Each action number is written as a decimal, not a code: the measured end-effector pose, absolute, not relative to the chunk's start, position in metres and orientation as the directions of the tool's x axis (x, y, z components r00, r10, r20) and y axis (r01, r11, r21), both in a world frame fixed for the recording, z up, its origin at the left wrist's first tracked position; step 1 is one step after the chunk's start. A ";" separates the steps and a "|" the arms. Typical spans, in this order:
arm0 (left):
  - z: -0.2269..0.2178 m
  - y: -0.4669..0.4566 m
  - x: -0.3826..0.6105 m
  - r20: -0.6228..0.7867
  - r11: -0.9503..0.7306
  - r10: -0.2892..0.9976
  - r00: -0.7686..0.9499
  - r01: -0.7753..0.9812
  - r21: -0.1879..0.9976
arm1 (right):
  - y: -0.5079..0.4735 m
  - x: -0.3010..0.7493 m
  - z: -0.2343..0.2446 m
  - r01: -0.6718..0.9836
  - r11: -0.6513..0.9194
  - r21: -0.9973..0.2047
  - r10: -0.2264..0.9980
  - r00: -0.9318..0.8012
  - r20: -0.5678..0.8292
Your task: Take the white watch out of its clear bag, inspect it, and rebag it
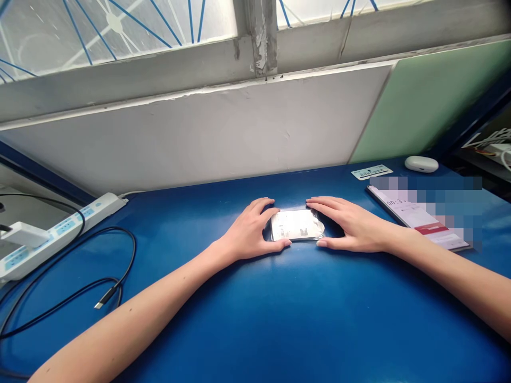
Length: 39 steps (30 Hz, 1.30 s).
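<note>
A small flat white packet in clear plastic (296,225) lies on the blue table (279,319), in the middle. My left hand (249,234) cups its left edge, thumb at the near corner and fingers curled round the far corner. My right hand (351,226) rests on the packet's right edge, fingers stretched flat along the far side, thumb at the near corner. Both hands touch the packet, which stays on the table.
A phone (415,215) showing a timer lies at the right, with a white label (372,172) and a white earbud case (421,163) behind it. A white power strip (59,234) and a black cable (80,292) lie at the left. A white wall panel (207,133) stands behind.
</note>
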<state>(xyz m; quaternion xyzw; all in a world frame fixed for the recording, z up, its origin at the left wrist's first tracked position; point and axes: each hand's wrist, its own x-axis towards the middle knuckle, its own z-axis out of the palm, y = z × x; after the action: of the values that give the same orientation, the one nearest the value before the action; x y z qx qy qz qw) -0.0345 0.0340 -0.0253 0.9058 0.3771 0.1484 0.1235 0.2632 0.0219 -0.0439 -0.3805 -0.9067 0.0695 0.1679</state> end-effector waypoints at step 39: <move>-0.029 0.035 -0.035 0.179 -0.685 0.724 0.666 0.662 0.304 | 0.024 0.263 -0.043 0.704 0.659 -0.265 0.752 -0.632 0.190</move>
<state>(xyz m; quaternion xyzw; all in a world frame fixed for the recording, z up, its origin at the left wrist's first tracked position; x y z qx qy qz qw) -0.0348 0.0349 -0.0288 0.9064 0.3825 0.1439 0.1071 0.2635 0.0242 -0.0429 -0.4047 -0.8994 0.0833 0.1429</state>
